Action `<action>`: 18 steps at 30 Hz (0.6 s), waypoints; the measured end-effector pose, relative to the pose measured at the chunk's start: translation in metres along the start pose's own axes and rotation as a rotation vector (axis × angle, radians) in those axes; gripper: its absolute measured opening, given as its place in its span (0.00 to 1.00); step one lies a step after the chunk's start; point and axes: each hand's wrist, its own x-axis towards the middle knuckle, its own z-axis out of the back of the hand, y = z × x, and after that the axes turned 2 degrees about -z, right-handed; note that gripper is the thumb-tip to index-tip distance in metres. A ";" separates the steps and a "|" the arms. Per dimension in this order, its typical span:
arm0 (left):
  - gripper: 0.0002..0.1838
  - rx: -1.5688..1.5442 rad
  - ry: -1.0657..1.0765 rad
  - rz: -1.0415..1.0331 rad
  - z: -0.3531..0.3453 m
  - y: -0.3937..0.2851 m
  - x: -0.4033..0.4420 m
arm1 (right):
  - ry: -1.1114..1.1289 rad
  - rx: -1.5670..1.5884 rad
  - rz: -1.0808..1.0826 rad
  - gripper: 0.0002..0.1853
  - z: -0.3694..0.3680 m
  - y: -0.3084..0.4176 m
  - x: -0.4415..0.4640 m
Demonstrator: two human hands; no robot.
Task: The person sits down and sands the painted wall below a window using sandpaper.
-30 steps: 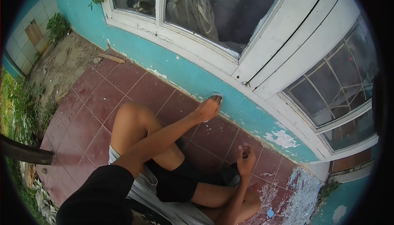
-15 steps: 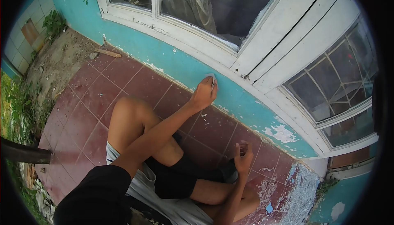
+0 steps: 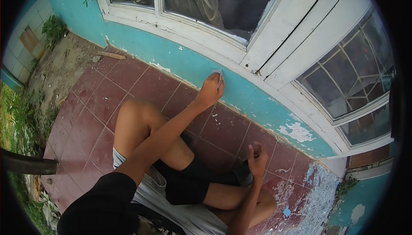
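My left hand (image 3: pixel 210 90) pinches a small folded grey sheet, which looks like sandpaper (image 3: pixel 219 73), against the low turquoise wall (image 3: pixel 184 57). Only its upper edge sticks out past my fingers. My right hand (image 3: pixel 257 161) is raised over my lower leg, apart from the wall. Its fingers are loosely curled with a gap to the thumb, and I see nothing in them. Paint has flaked off the wall in a white patch (image 3: pixel 299 132) to the right and along its bottom edge.
Above the wall runs a white window frame (image 3: pixel 189 32), beside a white-framed paned window (image 3: pixel 352 74). I sit on red floor tiles (image 3: pixel 96 106). Pale paint stains (image 3: pixel 315 196) cover tiles at right. A wood strip (image 3: pixel 111 55) lies by the wall; a dark curved bar (image 3: pixel 30 163) is at left.
My left hand has shifted slightly up along the wall with the sandpaper. My right hand stays nearly in place, its fingers a little more curled. The view has tilted slightly.
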 end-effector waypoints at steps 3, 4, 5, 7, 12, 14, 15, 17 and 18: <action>0.07 0.083 0.101 -0.109 -0.032 0.036 -0.026 | 0.009 -0.038 0.020 0.13 0.001 0.005 0.006; 0.07 0.128 0.110 -0.209 -0.039 0.041 -0.029 | 0.008 -0.045 0.025 0.13 0.000 0.002 0.007; 0.07 0.129 0.090 -0.206 -0.031 0.031 -0.021 | 0.010 -0.056 0.035 0.13 0.000 0.001 0.009; 0.07 0.081 0.018 -0.112 -0.004 0.001 0.000 | 0.023 -0.042 0.054 0.13 0.000 -0.002 0.005; 0.06 0.043 0.091 -0.020 -0.009 0.017 -0.011 | 0.050 -0.048 -0.008 0.13 0.000 -0.006 0.000; 0.06 0.130 0.196 -0.062 -0.014 0.028 -0.017 | 0.073 -0.039 0.008 0.13 0.000 -0.001 0.007; 0.06 0.149 0.203 -0.071 -0.014 0.028 -0.016 | 0.077 -0.044 0.019 0.13 -0.001 -0.003 0.007; 0.06 0.166 0.188 -0.078 -0.009 0.019 -0.006 | 0.049 -0.050 0.071 0.13 -0.004 -0.011 0.007; 0.05 0.127 0.082 -0.080 0.005 0.003 0.003 | 0.049 -0.055 0.079 0.13 -0.001 -0.010 0.007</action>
